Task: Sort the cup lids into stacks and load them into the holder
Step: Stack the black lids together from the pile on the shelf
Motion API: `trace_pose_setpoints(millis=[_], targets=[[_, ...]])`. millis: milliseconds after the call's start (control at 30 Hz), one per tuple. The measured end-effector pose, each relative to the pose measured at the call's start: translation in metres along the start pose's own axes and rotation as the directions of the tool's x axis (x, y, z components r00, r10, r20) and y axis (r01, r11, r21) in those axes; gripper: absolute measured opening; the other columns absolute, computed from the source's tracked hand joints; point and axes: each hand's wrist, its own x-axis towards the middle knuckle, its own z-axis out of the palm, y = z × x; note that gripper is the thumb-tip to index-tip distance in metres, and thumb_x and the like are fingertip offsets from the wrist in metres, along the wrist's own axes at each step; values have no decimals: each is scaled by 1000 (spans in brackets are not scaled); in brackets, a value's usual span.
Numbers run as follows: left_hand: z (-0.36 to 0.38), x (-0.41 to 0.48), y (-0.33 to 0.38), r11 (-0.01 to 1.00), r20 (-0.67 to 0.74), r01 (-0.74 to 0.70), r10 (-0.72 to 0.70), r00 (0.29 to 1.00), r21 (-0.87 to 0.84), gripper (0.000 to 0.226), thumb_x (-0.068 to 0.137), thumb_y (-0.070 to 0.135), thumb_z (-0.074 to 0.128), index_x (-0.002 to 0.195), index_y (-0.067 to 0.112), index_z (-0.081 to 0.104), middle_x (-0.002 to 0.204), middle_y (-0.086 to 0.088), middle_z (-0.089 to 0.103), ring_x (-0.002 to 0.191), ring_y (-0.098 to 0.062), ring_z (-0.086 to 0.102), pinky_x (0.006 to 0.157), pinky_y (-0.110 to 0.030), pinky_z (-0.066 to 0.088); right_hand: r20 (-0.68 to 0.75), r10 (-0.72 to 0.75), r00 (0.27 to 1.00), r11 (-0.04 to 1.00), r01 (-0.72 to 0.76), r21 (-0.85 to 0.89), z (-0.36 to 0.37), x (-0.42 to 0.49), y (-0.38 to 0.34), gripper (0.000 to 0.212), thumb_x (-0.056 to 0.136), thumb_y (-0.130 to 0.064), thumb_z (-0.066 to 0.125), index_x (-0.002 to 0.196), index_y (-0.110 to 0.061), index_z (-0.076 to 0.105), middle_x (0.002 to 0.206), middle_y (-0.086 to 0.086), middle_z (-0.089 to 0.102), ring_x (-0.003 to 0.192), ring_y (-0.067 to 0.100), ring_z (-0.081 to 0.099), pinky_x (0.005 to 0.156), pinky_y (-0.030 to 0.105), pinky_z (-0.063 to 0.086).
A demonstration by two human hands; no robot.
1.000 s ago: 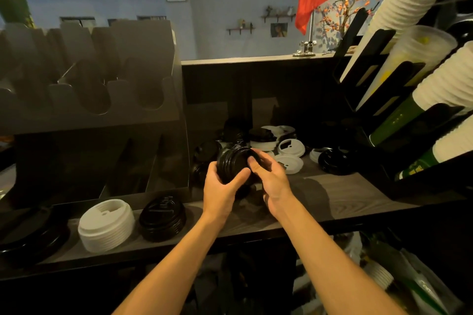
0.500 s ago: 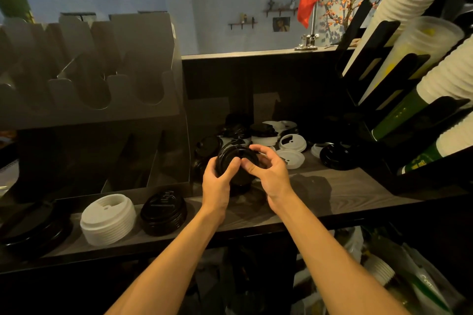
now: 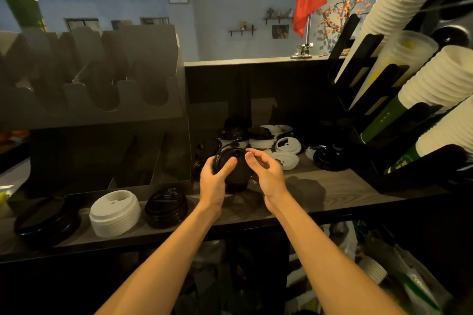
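At centre frame, the left hand grips the black lid stack; the right hand has shifted to pinch its rim, likely squaring it.

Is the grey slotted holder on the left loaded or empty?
Upper row empty: the grey slotted holder shows bare U-shaped cutouts; lower bays too dark to tell.

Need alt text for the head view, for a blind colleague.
Left hand and right hand hold a black lid stack at a dark wood shelf. Loose lids lie behind; a white lid stack stands left, before the holder.
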Motion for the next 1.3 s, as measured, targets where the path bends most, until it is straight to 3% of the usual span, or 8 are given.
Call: trace_pose_setpoints(millis=[100,200,500,700,833,1067,1167,1300], targets=[[-3,-4,6,999,22,25,-24,999,-44,43,82,30,80,118,12,65,112,-10,71,104,-27,70,69,-25,60,-24,-24,999,1000,24,3,3,-5,-6,25,90,-28,74,113,-20,71,109,-2,72,103,9,66,69,16,55],[-12,-7,7,998,14,49,-49,999,-36,59,69,43,89,116,14,68,110,-9,74,107,-29,71,85,-41,61,3,-40,999,999,40,-26,7,-12,-8,29,90,-27,74,117,-19,70,109,-2,73,101,8,67,71,16,55],[-24,-13,5,999,52,47,-47,998,9,45,81,43,82,118,21,67,113,-3,73,109,-21,70,91,-37,60,72,103,992,995,-103,-12,19,-15,1,20,104,-32,52,115,-32,68,110,-6,72,103,9,67,73,23,58],[-24,-10,1,997,102,77,-76,992,0,30,97,40,62,116,16,68,107,0,77,106,-18,72,89,-35,60,27,-51,998,983,55,-175,16,-3,14,19,105,-31,50,115,-39,65,116,-13,68,112,4,61,82,18,55],[-25,-8,-3,999,63,4,-6,998,32,27,99,33,61,114,13,69,109,-6,75,105,-21,72,89,-33,59,34,-324,945,846,306,-437,11,1,27,25,103,-31,55,127,-39,59,126,-18,59,116,-9,53,100,25,50],[-27,-10,-2,999,117,16,-12,993,-33,26,92,33,67,101,8,65,96,-5,74,92,-18,72,76,-27,58,210,-94,973,937,158,-312,9,-1,25,76,81,-61,73,148,-42,41,141,-16,50,129,2,48,105,30,48],[-27,-9,-3,1000,102,15,-14,995,-7,20,100,29,60,92,10,61,82,3,66,80,-13,66,73,-25,57,216,-116,970,912,190,-363,10,-3,23,77,84,-47,77,150,-35,40,131,-25,48,117,-12,46,93,14,45],[-27,-8,-4,1000,99,12,-13,995,6,20,104,25,55,98,8,62,95,-5,70,92,-18,70,78,-27,59,163,-125,979,927,173,-332,10,-3,24,71,84,-46,77,145,-35,45,130,-20,54,114,-6,53,89,15,50]])
